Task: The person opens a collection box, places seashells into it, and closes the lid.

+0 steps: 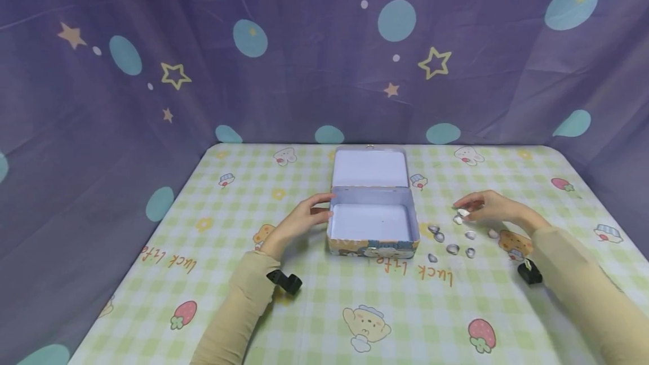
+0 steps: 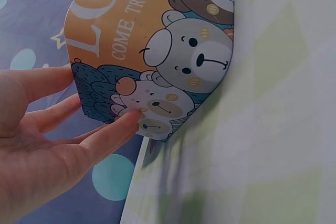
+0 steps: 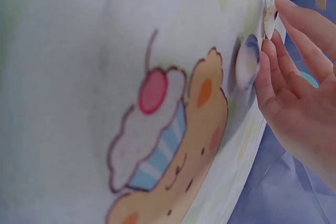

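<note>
An open tin box (image 1: 372,249) printed with cartoon bears stands on the table, its lid (image 1: 370,168) tipped back and its inside bare. My left hand (image 1: 304,219) rests its fingertips against the box's left side; in the left wrist view the fingers are fairly straight on the bear print. To the right of the box, my right hand (image 1: 494,207) pinches a small pale seashell (image 3: 270,22) between thumb and fingers, low over the table. Another shell (image 1: 458,220) lies just under those fingertips. A white and purple shell (image 3: 248,62) sits beside the hand in the right wrist view.
Several more shells, among them one shell (image 1: 453,249) toward the front, lie scattered between the box and my right hand. A green checked cloth (image 1: 304,320) with printed cartoons covers the table. A purple curtain (image 1: 314,89) hangs behind it.
</note>
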The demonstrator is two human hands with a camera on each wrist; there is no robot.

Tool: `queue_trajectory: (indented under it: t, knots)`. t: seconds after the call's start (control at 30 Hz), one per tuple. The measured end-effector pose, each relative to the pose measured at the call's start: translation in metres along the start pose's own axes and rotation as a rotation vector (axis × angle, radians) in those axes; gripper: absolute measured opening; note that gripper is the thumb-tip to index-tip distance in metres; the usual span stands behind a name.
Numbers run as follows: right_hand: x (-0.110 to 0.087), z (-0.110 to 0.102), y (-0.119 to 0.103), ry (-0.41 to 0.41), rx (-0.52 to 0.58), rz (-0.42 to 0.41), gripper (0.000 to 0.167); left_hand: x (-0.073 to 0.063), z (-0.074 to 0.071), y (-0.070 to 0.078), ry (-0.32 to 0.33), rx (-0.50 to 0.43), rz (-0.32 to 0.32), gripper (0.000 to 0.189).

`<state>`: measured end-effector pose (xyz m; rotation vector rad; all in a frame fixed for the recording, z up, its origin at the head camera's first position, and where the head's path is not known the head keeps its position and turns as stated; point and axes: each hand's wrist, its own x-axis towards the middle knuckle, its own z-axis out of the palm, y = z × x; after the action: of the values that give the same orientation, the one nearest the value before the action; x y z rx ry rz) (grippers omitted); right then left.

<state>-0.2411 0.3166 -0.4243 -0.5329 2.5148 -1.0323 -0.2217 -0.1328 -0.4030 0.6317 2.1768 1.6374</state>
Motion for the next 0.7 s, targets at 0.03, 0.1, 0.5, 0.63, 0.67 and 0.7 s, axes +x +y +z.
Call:
queue_trajectory:
  t: [0.03, 0.1, 0.5, 0.63, 0.67, 0.7]
  knots:
    - [0.0006, 0.0001, -0.0003, -0.002, -0.001, 0.0, 0.042, -0.0004, 0.0002, 0.0009, 0.001, 0.004, -0.001, 0.047]
    - [0.001, 0.0008, -0.0016, 0.001, 0.001, -0.01, 0.04, -0.001, 0.0006, 0.0022, 0.004, 0.012, -0.005, 0.047]
    - [0.0033, 0.0048, -0.0075, 0.054, -0.052, 0.024, 0.033, -0.0019, 0.0023, 0.0034, 0.01, 0.005, -0.009, 0.048]
    - [0.0043, 0.0054, -0.0067, 0.078, -0.066, 0.039, 0.034, -0.0022, 0.0016, 0.0035, 0.012, 0.01, -0.008, 0.047]
    - [0.0046, 0.0055, -0.0062, 0.086, -0.067, 0.044, 0.034, -0.0024, 0.0014, 0.0036, 0.013, 0.012, -0.006, 0.047]
    - [0.0048, 0.0055, -0.0058, 0.092, -0.069, 0.049, 0.034, -0.0025, 0.0013, 0.0037, 0.013, 0.012, -0.004, 0.047]
